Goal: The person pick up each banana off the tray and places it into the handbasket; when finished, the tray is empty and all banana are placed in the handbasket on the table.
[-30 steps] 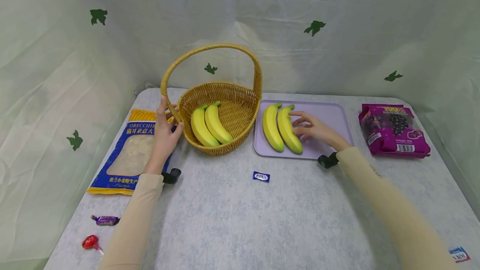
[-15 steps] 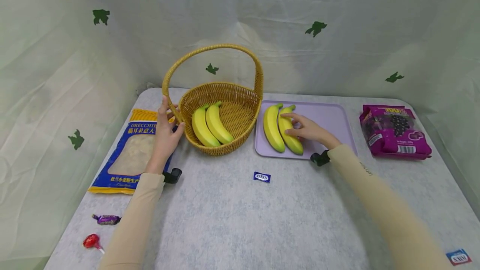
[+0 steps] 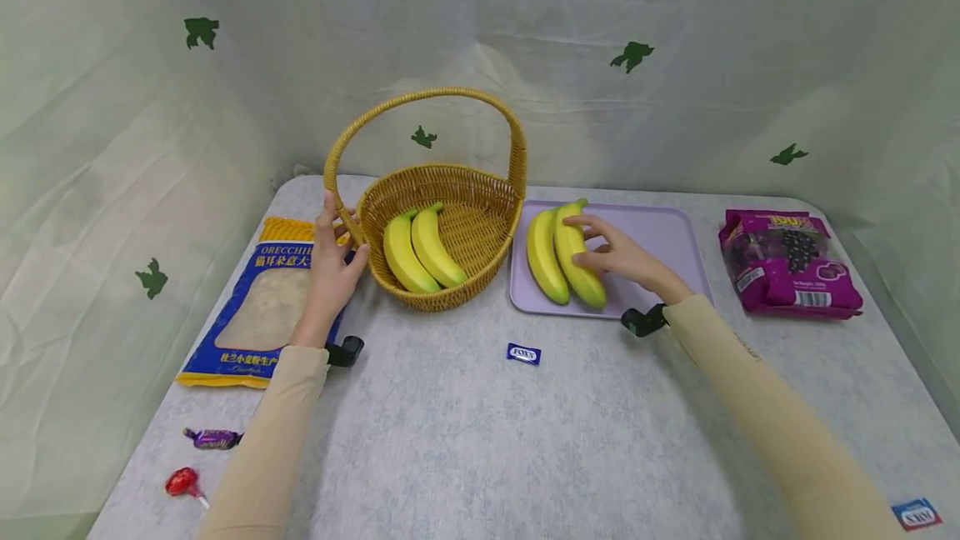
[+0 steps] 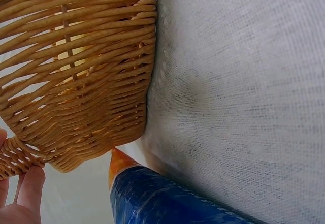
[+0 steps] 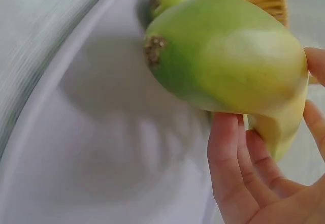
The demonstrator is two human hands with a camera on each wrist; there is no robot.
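My left hand [image 3: 332, 261] grips the base of the handle of a wicker basket [image 3: 442, 302]; the left wrist view shows my thumb and fingers around the woven handle [image 4: 15, 158]. Inside the basket two bananas [image 3: 427, 248] lie side by side. On the lilac tray [image 3: 652, 219] to the right, my right hand [image 3: 626, 255] holds a banana [image 3: 576, 252] by its right side, thumb and fingers around it. Seen from the right wrist, this banana [image 5: 223, 51] is raised over the tray, its shadow below. A second banana [image 3: 545, 257] lies on the tray beside it.
A blue and yellow pasta bag [image 3: 262, 307] lies under my left forearm. A purple grape-printed bag [image 3: 791, 265] stands right of the tray. Small sweets lie about: a blue one [image 3: 523, 354] in front, a purple one [image 3: 213, 439] and a red lollipop [image 3: 182, 482] at left, another packet [image 3: 917, 514] at right.
My right hand has moved left onto the right-hand banana on the tray and taken hold of it; the banana's stem end has risen slightly. The left hand and basket have stayed put.
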